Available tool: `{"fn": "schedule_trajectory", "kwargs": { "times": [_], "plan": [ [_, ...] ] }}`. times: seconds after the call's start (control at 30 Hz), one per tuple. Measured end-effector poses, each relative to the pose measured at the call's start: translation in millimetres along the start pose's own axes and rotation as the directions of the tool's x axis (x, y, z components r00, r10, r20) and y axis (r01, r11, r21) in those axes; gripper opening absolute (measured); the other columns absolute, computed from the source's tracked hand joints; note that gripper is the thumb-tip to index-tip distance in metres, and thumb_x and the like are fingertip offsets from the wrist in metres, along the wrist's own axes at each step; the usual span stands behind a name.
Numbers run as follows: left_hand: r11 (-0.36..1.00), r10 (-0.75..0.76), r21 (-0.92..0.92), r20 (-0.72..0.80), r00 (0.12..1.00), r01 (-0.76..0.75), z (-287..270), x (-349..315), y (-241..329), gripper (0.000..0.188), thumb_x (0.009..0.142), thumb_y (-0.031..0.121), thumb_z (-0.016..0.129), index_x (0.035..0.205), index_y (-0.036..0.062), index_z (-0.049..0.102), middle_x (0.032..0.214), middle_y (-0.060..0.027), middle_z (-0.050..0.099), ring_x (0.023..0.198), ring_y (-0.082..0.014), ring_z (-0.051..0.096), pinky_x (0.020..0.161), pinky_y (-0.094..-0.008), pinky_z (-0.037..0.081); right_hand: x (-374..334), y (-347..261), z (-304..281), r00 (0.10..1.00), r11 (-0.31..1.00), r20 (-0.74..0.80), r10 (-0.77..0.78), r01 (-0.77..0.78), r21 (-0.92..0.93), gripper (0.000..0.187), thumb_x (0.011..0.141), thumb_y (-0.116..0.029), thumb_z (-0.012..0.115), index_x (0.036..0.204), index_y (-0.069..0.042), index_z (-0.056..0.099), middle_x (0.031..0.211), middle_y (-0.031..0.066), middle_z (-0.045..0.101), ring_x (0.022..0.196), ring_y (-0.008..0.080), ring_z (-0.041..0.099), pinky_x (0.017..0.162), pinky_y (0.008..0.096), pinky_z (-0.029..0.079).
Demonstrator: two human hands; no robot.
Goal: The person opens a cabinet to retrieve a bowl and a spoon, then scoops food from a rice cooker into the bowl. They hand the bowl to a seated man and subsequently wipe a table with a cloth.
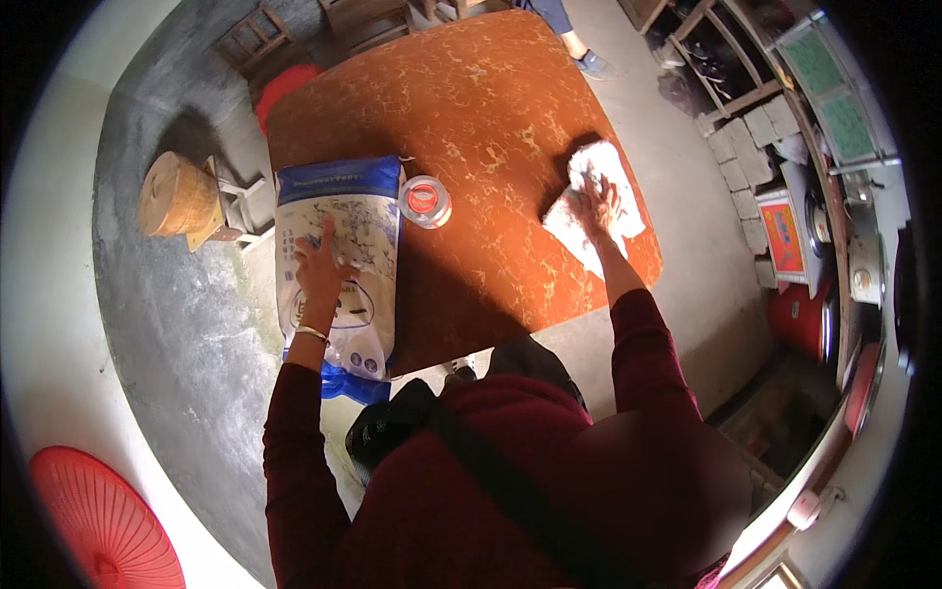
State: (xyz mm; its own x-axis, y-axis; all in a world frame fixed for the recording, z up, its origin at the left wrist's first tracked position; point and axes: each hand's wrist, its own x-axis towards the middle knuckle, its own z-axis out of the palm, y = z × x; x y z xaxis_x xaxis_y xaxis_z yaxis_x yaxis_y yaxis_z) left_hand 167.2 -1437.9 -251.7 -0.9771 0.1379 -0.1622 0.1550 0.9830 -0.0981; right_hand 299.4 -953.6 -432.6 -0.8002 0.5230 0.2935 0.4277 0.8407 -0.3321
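Note:
My left hand point(322, 270) rests with spread fingers on a large white and blue packaged sack point(368, 221), which lies along the left side of the table. The sack's blue lower end hangs past the table's near edge. A bracelet circles my left wrist. Toward the right edge of the table, my right hand point(601, 208) lies flat on a white cloth point(579, 239), its fingers stretched out. Between the two hands, close beside the sack, stands a clear round container point(426, 202) with a red label.
The brown marbled table point(471, 128) fills the middle. A wooden tub point(177, 196) sits on a stool at left, and a red slatted cover point(106, 520) is at lower left. Shelving and a red bucket point(800, 319) line the right. Another person's foot point(594, 65) shows beyond the table.

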Motion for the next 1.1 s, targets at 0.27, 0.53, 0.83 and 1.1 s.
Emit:
{"fn": "schedule_trajectory", "kwargs": {
  "times": [0.27,0.53,0.83,1.1],
  "plan": [
    [1.000,0.021,0.002,-0.028,0.999,-0.021,-3,-3,4,0.120,0.044,0.029,0.085,0.138,0.0402,0.012,0.127,-0.0327,0.029,0.109,-0.0498,0.043,0.076,-0.0442,0.050,33,-106,43,0.949,0.952,0.087,-0.304,0.305,0.005,0.045,0.085,-0.028,0.051,0.129,-0.031,0.041,0.139,0.0075,0.027,0.125,0.0356,0.026,0.100,0.0537,0.024],
    [1.000,-0.005,-0.026,0.013,1.000,0.006,-2,-1,2,0.119,0.046,0.030,0.085,0.138,0.0400,0.011,0.128,-0.0329,0.028,0.109,-0.0499,0.043,0.076,-0.0438,0.050,-106,-169,-21,0.800,0.793,0.152,-0.580,0.513,0.329,0.044,0.081,-0.025,0.048,0.125,-0.018,0.048,0.134,0.0117,0.033,0.123,0.0338,0.028,0.102,0.0512,0.019],
    [0.998,0.059,0.036,-0.046,0.997,-0.057,12,-1,-9,0.114,0.053,0.036,0.081,0.139,0.0394,0.007,0.132,-0.0333,0.025,0.113,-0.0511,0.040,0.075,-0.0439,0.051,-200,-103,-83,0.773,0.847,0.357,-0.525,0.434,0.307,0.050,0.076,-0.022,0.057,0.125,-0.026,0.048,0.139,0.0088,0.028,0.129,0.0327,0.025,0.103,0.0524,0.021],
    [0.998,0.007,0.058,0.004,1.000,-0.007,3,-3,5,0.114,0.053,0.040,0.081,0.139,0.0396,0.006,0.134,-0.0318,0.023,0.115,-0.0500,0.038,0.078,-0.0439,0.050,-163,48,-64,0.994,0.986,0.009,-0.113,0.114,-0.118,0.047,0.084,-0.025,0.051,0.130,-0.024,0.041,0.132,0.0126,0.036,0.120,0.0381,0.034,0.098,0.0521,0.029]
  ]
}}
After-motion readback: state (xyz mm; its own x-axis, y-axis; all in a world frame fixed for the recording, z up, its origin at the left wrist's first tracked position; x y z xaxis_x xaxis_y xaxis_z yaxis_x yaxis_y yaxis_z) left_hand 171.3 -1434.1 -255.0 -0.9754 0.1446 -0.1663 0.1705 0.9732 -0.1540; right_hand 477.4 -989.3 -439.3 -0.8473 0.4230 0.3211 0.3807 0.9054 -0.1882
